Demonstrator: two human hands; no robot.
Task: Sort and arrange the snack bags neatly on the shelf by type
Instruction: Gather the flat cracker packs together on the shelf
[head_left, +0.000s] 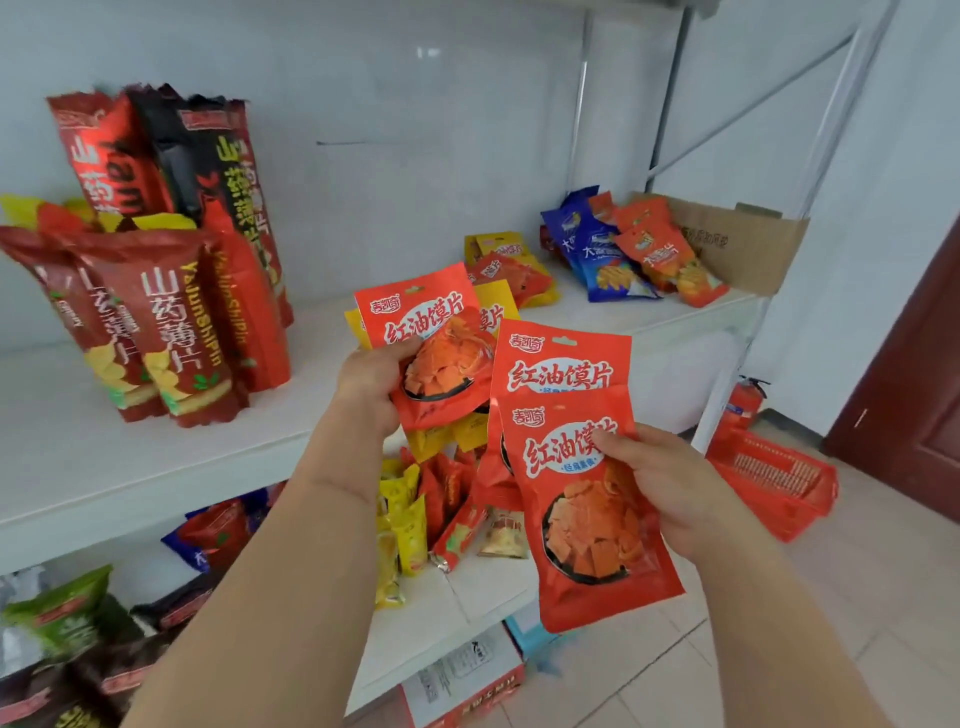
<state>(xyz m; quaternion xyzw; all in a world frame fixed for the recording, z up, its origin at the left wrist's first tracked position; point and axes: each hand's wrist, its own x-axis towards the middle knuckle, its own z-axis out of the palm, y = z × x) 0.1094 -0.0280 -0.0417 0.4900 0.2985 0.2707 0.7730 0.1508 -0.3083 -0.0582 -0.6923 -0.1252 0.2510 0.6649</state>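
Right hand pinches two overlapped orange pouches at mid-edge; left hand clamps another orange pouch above the shelf. Likely light, slick film, brittle contents: grip margins gently

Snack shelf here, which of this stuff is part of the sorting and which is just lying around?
Part of the job:
orange bags in the left hand and right hand
tall red bags
blue bags
shelf

Lying about:
cardboard box
red basket
fire extinguisher
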